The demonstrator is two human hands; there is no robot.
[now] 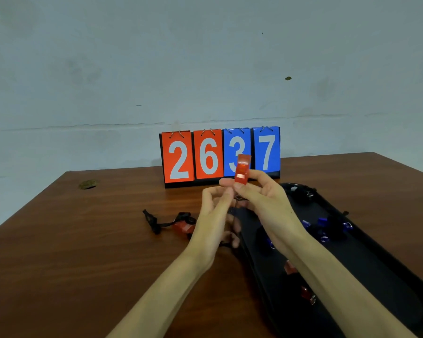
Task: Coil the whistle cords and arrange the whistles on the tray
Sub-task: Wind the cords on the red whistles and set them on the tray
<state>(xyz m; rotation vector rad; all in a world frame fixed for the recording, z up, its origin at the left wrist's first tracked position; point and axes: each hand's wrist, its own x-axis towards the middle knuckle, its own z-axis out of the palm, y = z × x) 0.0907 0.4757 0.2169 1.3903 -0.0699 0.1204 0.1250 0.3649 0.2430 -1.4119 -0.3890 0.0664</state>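
My right hand (266, 208) pinches a red whistle (242, 169) and holds it upright above the table, in front of the scoreboard. My left hand (213, 215) is beside it, its fingers curled on the black cord (236, 208) that hangs below the whistle. A second red whistle (182, 226) with a loose black cord (154, 222) lies on the table left of my hands. The long black tray (376, 264) sits at the right and carries blue whistles (324, 222) with dark cords toward the far end and red whistles (307, 292) nearer me.
A flip scoreboard (220, 156) showing 2637 stands at the back of the brown wooden table (83, 252), against a pale wall. A round cable hole (88, 184) is at the table's back left.
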